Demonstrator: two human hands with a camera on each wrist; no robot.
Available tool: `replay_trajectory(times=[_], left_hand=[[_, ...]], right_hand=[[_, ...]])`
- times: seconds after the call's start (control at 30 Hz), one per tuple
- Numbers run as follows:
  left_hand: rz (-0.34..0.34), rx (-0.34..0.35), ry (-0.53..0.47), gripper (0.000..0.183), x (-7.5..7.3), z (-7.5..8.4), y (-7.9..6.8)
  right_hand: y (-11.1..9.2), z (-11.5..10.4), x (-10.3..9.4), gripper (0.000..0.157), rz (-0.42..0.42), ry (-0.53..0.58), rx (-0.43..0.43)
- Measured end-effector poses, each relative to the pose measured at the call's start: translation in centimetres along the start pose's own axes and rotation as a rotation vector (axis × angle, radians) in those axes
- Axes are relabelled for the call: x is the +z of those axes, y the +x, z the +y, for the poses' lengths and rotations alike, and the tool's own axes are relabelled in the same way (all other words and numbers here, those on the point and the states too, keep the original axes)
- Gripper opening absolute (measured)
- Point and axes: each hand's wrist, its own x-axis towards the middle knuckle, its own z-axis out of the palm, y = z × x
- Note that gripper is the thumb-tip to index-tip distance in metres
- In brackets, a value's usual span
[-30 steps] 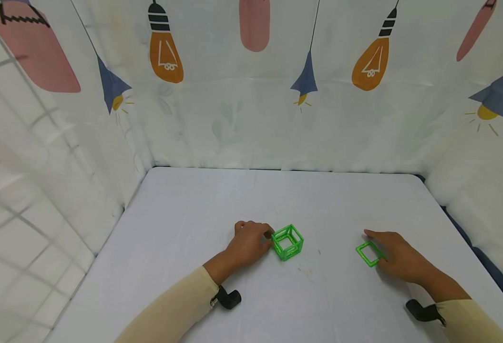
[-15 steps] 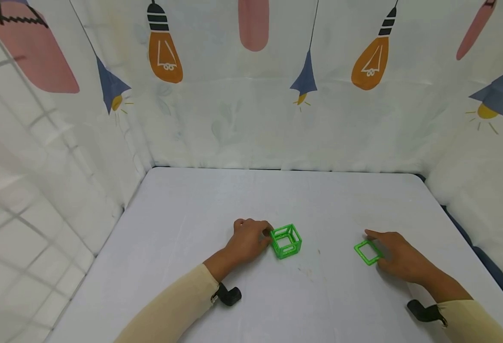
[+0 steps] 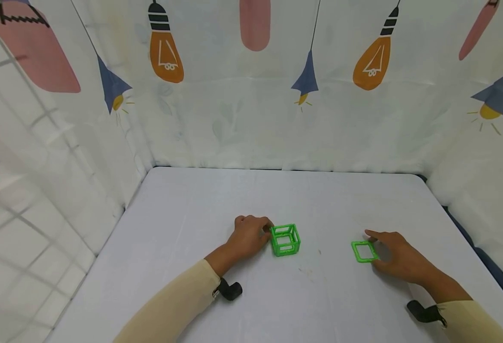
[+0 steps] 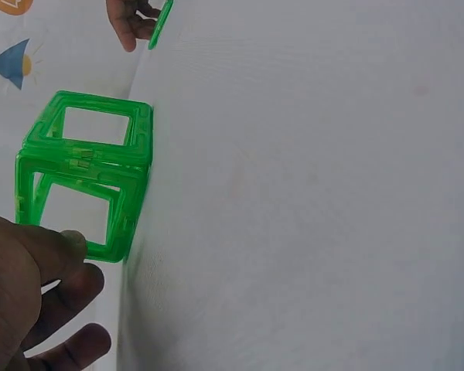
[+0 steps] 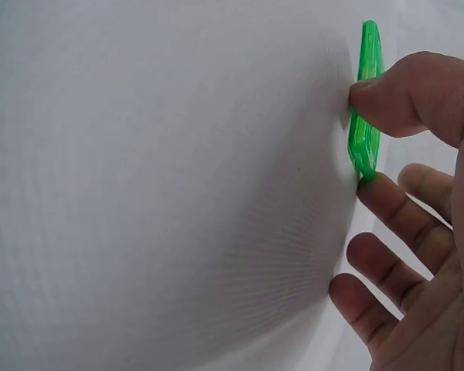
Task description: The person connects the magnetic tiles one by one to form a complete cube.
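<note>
A cube-shaped frame of green magnetic tiles stands on the white-covered table, a little right of my left hand. In the left wrist view my thumb is on the cube's near lower edge; the index finger behind it is partly hidden. Farther right, a single green square magnetic tile lies flat or nearly flat on the table. My right hand holds the tile at its edges between thumb and fingers, with the other fingers loosely bent in the right wrist view.
The white table has a raised edge at the back, against a white curtain printed with lamps and bulbs. Another curtain hangs along the left side. A dark strip borders the table on the right.
The cube has turned a little in my left hand and shifted slightly left and up. The single tile has also turned under my right fingers and slid slightly left.
</note>
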Motion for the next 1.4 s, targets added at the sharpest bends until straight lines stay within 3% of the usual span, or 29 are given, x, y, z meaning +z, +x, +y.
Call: replay_trajectory(times=[0.2, 0.5, 0.77, 0.9, 1.07, 1.4], left_hand=[[0.007, 0.005, -0.008, 0.018, 0.1, -0.1, 0.4], [0.001, -0.001, -0.042, 0.020, 0.3, -0.3, 0.8], [-0.108, 0.041, -0.141, 0.046, -0.3, -0.8, -0.1], [-0.142, 0.070, -0.125, 0.056, -0.2, -1.2, -0.5], [-0.134, 0.079, -0.114, 0.069, 0.1, -1.4, -0.6], [-0.123, 0.063, -0.069, 0.070, 0.6, -1.1, -0.1]], right_hand=[[0.0, 0.2, 0.3, 0.080, 0.036, -0.020, -0.049], [-0.2, 0.1, 0.5, 0.082, 0.053, -0.012, -0.025], [-0.3, -0.2, 0.1, 0.084, 0.016, 0.004, -0.015], [-0.2, -0.3, -0.2, 0.083, 0.005, 0.006, 0.000], [-0.1, 0.0, -0.2, 0.084, 0.007, 0.008, 0.000], [0.3, 0.1, 0.2, 0.085, 0.044, 0.002, -0.052]])
